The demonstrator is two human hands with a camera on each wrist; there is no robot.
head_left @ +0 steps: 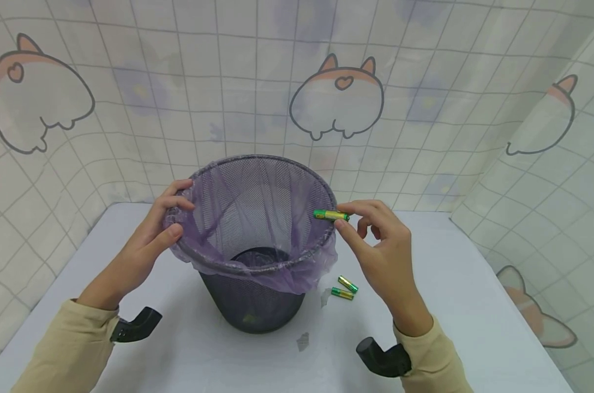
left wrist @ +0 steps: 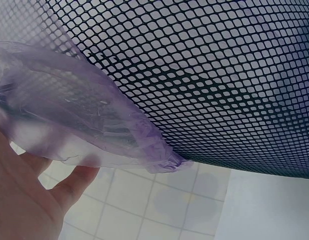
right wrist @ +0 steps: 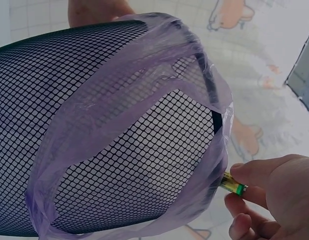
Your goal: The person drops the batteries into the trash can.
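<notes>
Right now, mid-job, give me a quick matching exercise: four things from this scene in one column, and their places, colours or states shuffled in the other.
Things:
1. left hand
2. right hand
3. bin liner
4. two loose batteries

Places, colours, states:
A. lying on the white table
B. purple and see-through
C. holding the mesh bin by its upper edge
D. pinching a green-and-gold battery

Right pairs: 1-C, 2-D, 3-B, 4-A.

The batteries (head_left: 324,214) are green and yellow. The bin (head_left: 277,316) has a black mesh pattern, and its bag (head_left: 297,281) is purple. The backdrop (head_left: 257,54) is white with a grey grid.
</notes>
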